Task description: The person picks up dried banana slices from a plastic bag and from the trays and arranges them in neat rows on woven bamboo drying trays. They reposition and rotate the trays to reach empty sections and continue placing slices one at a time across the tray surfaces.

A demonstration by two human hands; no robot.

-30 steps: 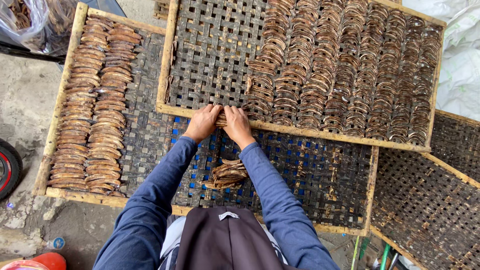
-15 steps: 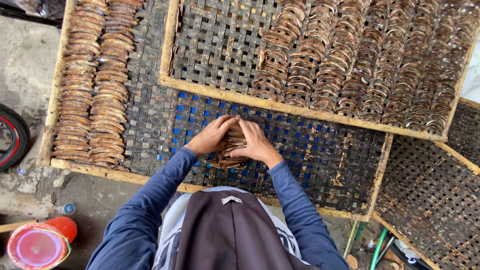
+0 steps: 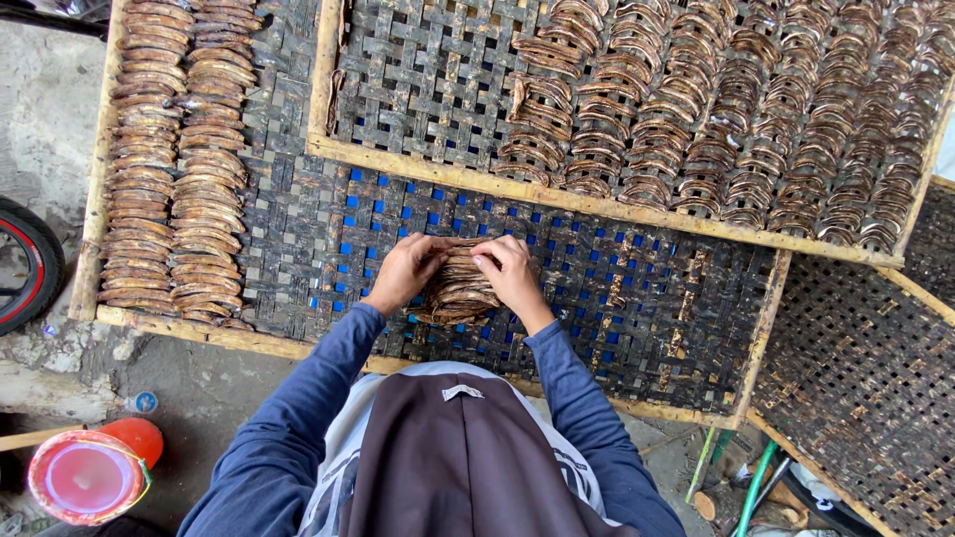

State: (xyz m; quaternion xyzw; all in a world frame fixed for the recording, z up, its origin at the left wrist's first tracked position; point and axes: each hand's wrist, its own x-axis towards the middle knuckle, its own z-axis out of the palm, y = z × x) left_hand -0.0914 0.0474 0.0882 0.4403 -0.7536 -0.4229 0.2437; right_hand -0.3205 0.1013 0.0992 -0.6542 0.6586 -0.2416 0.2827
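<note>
A small pile of brown curved dried strips [image 3: 461, 286] lies on the near woven tray [image 3: 647, 328]. My left hand [image 3: 403, 273] cups the pile's left side and my right hand [image 3: 510, 273] grips its right side, fingers curled over the top strips. Both arms wear blue sleeves. Two rows of the same strips [image 3: 174, 159] are laid out at this tray's left end.
A second wood-framed woven tray [image 3: 418, 164] overlaps the far edge, most of it covered with rows of curved strips [image 3: 736, 109]. Another bare woven tray [image 3: 865, 378] lies at right. An orange container [image 3: 90, 475] and a tyre [image 3: 25, 264] sit at left on the concrete.
My hands came back from the far tray's edge to the pile on the near tray and closed around it. The view dipped downwards.
</note>
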